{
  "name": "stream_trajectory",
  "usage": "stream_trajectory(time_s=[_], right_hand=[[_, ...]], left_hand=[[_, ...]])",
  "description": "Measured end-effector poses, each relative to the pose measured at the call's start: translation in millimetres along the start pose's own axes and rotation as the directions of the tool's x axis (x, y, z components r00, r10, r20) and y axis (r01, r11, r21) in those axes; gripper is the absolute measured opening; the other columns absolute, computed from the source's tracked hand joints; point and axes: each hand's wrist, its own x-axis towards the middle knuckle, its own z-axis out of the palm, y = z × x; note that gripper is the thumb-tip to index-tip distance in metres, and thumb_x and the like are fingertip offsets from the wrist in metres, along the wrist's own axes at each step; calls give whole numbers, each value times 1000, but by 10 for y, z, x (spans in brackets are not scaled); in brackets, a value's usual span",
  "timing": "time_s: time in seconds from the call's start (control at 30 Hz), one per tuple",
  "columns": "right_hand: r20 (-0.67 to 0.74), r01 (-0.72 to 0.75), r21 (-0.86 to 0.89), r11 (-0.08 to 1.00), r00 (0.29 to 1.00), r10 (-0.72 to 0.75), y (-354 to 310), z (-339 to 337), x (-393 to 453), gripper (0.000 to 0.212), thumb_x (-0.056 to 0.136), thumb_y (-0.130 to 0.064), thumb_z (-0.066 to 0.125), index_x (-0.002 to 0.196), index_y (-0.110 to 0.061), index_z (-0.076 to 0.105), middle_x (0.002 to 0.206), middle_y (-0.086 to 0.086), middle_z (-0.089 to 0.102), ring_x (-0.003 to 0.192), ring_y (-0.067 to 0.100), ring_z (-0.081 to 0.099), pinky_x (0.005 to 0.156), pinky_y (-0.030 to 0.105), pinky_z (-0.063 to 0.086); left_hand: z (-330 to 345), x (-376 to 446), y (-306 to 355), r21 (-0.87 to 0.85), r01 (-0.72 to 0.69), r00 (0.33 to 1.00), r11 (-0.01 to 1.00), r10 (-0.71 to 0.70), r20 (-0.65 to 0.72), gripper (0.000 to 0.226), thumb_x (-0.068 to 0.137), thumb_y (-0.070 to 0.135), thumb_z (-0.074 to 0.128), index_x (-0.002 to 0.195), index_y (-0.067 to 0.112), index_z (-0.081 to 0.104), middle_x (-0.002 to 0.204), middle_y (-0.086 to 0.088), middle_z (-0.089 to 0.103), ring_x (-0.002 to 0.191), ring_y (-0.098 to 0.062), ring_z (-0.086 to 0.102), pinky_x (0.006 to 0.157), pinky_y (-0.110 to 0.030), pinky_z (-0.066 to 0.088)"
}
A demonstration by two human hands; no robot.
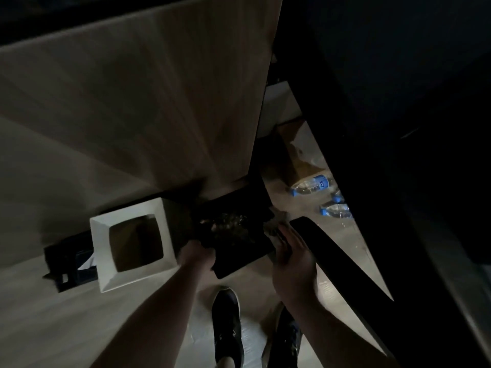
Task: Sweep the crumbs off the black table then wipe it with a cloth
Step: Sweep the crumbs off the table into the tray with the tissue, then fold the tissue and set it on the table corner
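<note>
Black tray [239, 245] gripped by left hand [196, 254], right hand [293, 257] fingers straight, wood floor [53, 328], white bin [132, 243].

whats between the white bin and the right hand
In the head view, a black tray loaded with crumbs sits between the white bin and the right hand; the left hand grips the tray's near edge.

White square bin [103, 229] on floor; two water bottles [310, 185] lying near cardboard [300, 155]; dark shoes [227, 330] below.

White bin [132, 244] — left; bottles [310, 185] right.
</note>
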Motion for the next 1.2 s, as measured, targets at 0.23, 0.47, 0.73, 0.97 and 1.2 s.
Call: stream_trajectory(time_s=[0.23,0.47,0.73,0.97,1.2], right_hand=[[74,-117,47,992,991,114,56,189,-95,52,97,6,55,135,-28,63,135,-31,52,127,-23,42,107,11,42],[159,-144,77,987,979,131,-521,-234,-342,43,104,-12,53,132,-44,61,133,-44,46,126,-29,37,109,10,40],[319,-109,129,986,946,63,-1744,-1514,-871,47,104,-12,53,140,-42,55,139,-23,60,131,-6,53,106,16,46],[191,-164,262,951,975,116,-2461,-2923,-1401,47,99,-15,66,140,-36,58,136,-22,64,128,-5,58,106,21,50],[0,-199,231,952,979,205,-2364,-4137,-1617,62,93,-17,66,144,-47,47,123,-17,68,109,5,69,86,29,61]], left_hand=[[14,375,-121,-2,-10,1000,1000,10,-17,45,95,26,59,136,5,60,121,-19,70,111,-37,68,93,-41,58],[-395,-77,-274,154,-102,994,983,96,51,54,96,38,56,141,9,55,134,-14,65,118,-33,64,84,-33,51],[-1269,-1989,141,-9,-354,926,935,352,138,45,92,27,66,137,21,62,132,2,68,122,-20,64,99,-35,53],[-1803,-3969,660,-241,-514,799,823,562,215,22,93,24,71,114,30,73,105,11,76,97,-5,72,91,-33,59],[-1536,-5413,1458,-423,-561,658,712,693,294,15,97,22,69,107,31,75,104,2,77,95,-14,76,74,-26,62]])
